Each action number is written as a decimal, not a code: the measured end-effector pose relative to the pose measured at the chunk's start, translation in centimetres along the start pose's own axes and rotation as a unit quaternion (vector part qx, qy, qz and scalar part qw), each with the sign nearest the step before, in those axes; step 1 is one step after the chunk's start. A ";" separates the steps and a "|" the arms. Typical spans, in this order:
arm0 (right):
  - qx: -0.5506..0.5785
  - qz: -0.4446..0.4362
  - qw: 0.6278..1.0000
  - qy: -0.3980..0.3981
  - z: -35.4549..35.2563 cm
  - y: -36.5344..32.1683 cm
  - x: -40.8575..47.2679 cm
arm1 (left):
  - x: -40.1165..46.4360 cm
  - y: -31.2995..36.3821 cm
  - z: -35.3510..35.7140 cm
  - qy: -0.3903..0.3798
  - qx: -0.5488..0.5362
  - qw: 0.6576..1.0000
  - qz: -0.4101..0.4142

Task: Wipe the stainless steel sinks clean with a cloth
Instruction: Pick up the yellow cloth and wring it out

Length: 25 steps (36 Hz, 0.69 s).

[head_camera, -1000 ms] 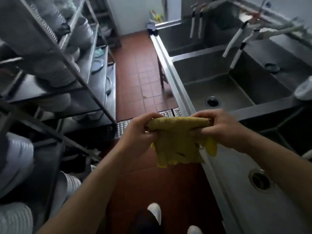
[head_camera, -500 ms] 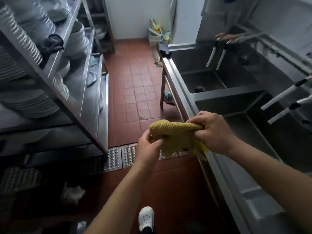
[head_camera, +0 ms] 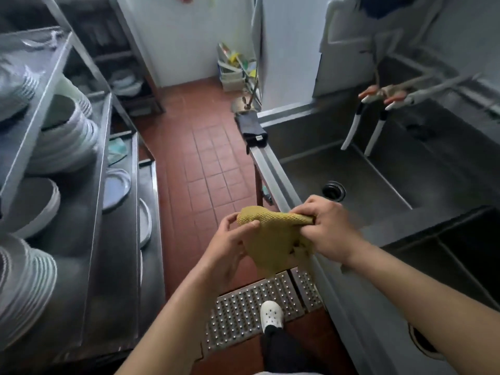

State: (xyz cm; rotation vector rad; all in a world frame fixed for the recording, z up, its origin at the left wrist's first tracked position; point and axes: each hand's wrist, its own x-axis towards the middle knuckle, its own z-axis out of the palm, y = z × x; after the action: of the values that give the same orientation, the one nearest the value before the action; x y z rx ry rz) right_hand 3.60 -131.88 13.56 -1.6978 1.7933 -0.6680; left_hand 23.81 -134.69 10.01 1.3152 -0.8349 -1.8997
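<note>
I see the cloth [head_camera: 273,239] held between left hand [head_camera: 230,244] and right hand [head_camera: 328,228], above the sink rim [head_camera: 281,180]; sinks [head_camera: 378,190] lie right, plate shelves [head_camera: 89,185] left, floor grate [head_camera: 243,312] below.

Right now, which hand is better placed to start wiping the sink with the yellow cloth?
Probably the right hand. It grips the yellow cloth over the sink rim, beside the basin. The left hand holds the cloth's other end over the floor.

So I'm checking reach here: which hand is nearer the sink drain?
Right. The right hand grips the cloth just in front of the drain; the left hand holds the cloth's other end, out over the floor.
</note>
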 end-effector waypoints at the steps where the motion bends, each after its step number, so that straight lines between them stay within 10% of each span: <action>1: 0.002 0.003 1.000 -0.004 -0.2 0.1 1.9 | 1.6 1.1 0.0 -0.002 -0.001 1.000 -0.005; 13: 0.019 0.043 0.999 -0.016 -3.3 0.5 22.7 | 20.5 14.4 -0.5 -0.080 0.101 0.989 0.070; 25: 0.068 0.162 0.972 0.159 -5.4 1.5 39.9 | 41.5 28.2 2.3 -0.248 0.173 0.953 0.000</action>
State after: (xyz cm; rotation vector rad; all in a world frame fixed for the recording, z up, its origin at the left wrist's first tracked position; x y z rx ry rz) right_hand -2.30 -171.73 13.66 -1.2200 2.1279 -0.9316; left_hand 15.29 -184.15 11.80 1.0269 -1.4739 -2.1904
